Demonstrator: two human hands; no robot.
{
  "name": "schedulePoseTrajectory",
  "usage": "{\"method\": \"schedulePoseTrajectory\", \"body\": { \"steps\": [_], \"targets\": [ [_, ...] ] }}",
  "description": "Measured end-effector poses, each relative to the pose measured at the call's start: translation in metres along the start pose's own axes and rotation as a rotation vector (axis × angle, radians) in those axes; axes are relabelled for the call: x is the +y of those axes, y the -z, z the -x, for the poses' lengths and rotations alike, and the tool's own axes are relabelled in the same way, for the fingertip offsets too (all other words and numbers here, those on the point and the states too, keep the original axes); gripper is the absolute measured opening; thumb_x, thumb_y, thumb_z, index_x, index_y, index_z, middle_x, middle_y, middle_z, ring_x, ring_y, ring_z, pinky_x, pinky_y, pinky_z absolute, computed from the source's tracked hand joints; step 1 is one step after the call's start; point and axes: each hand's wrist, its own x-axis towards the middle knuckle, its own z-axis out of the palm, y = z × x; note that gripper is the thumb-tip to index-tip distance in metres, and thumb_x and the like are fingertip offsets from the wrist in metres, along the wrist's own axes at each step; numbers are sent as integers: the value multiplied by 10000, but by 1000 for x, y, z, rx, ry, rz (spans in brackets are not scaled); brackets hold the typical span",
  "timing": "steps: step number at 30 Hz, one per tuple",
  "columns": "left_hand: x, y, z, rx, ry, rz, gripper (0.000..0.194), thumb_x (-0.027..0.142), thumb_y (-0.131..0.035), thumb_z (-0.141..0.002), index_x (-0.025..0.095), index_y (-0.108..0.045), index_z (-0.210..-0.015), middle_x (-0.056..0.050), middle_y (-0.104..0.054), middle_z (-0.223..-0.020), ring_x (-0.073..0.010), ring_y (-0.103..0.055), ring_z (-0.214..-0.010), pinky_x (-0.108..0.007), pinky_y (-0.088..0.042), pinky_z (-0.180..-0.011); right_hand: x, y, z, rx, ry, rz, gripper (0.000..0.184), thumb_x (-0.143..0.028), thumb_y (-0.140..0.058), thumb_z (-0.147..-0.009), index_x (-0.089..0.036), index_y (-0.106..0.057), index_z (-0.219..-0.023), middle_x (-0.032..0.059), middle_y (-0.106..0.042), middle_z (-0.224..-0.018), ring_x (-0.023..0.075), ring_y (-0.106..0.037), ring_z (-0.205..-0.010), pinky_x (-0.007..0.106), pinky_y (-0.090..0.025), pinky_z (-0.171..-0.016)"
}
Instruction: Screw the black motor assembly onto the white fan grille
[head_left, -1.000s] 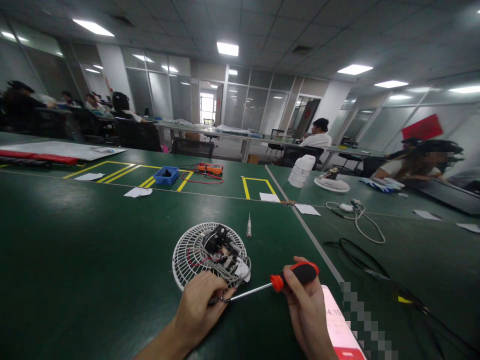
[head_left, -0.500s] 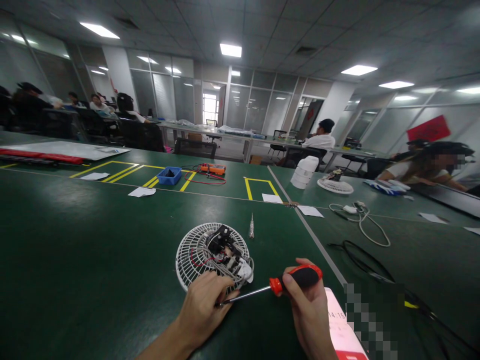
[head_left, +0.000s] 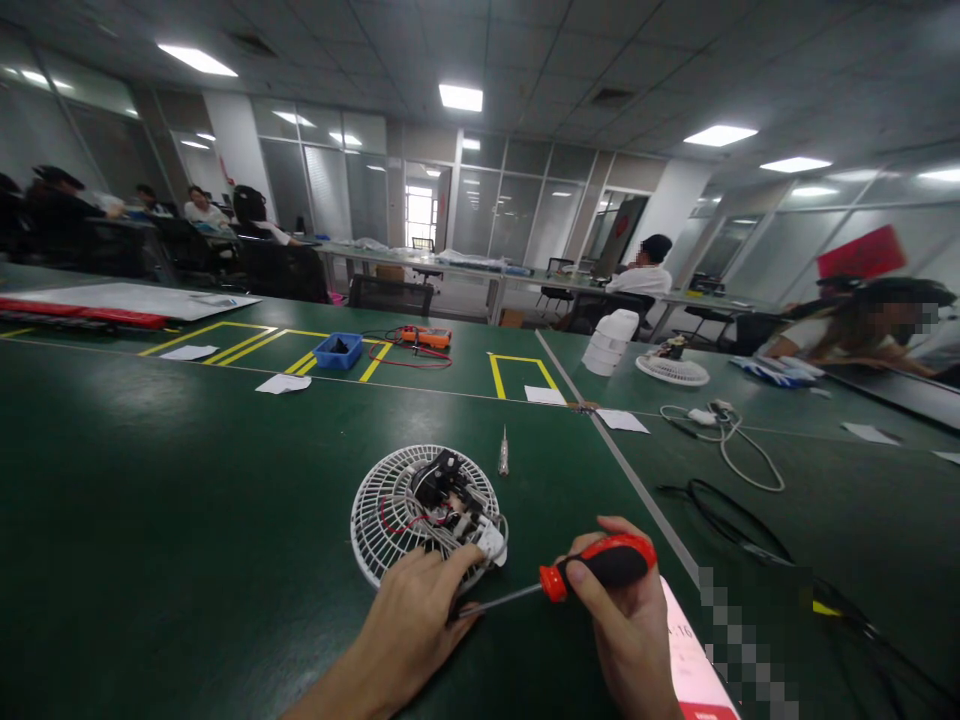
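A white round fan grille [head_left: 382, 510] lies flat on the green table [head_left: 187, 500], with a black part, small wired boards and grey and red wires [head_left: 450, 505] on top of it. My left hand [head_left: 416, 620] rests at the grille's near edge with its fingers curled together around the screwdriver's tip. My right hand [head_left: 626, 625] is closed round the red and black handle of the screwdriver [head_left: 592, 568], whose shaft points left toward my left hand's fingers.
A small tester screwdriver [head_left: 503, 452] lies just beyond the grille. A pink and white phone [head_left: 686, 655] lies by my right hand. Cables [head_left: 731, 450], paper slips, a blue tray [head_left: 337, 351], an orange meter [head_left: 424, 337] and another fan grille [head_left: 673, 369] sit farther off. People sit at other tables.
My right hand and the screwdriver have shifted slightly right and down. My left hand has slid a little up onto the grille's edge. The view has moved a little.
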Motion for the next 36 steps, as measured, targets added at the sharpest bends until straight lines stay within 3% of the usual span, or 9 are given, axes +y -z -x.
{"method": "schedulePoseTrajectory", "body": {
  "steps": [4,12,21,27,32,36],
  "targets": [
    [2,5,-2,-75,6,-24,752,179,-909,-611,243,-501,-1239,50,-650,-733,-176,-615,-617,-267,-439,-562,2,4,0,-49,22,11,540,-362,-828,-771,-308,-517,-1210,-9,-649,-854,212,-652,-758,367,-532,-724],
    [-3,10,-1,-139,-24,-2,771,200,-869,-672,255,-446,-1314,53,-653,-767,-176,-628,-646,-280,-460,-619,-3,1,2,-36,12,22,544,-361,-835,-764,-302,-520,-1203,-11,-655,-846,215,-652,-746,373,-536,-722],
    [-2,7,-4,-1,-112,-60,554,112,-688,-776,193,-489,-1287,20,-677,-769,-186,-641,-628,-294,-476,-600,-18,-21,12,69,-11,-25,540,-366,-899,-669,-288,-554,-1078,-34,-634,-794,194,-616,-717,335,-502,-690],
    [-3,5,-2,72,-98,-83,355,137,-564,-910,177,-534,-1261,9,-651,-734,-171,-616,-620,-286,-466,-591,-10,-19,11,115,-4,-1,552,-363,-925,-634,-285,-570,-1049,-35,-645,-822,174,-620,-727,310,-523,-687],
    [-7,11,-3,184,-21,50,304,294,-571,-974,176,-544,-1253,18,-610,-718,-149,-589,-623,-264,-475,-584,2,-13,2,243,-168,-87,574,-411,-945,-609,-252,-572,-1016,-50,-645,-814,141,-628,-684,262,-549,-617],
    [-5,14,-4,294,2,201,321,263,-660,-931,186,-558,-1225,6,-671,-817,-122,-617,-683,-240,-528,-661,5,-12,-5,333,-258,-184,567,-410,-972,-554,-232,-585,-928,-67,-619,-796,134,-643,-686,231,-567,-561]
  ]
}}
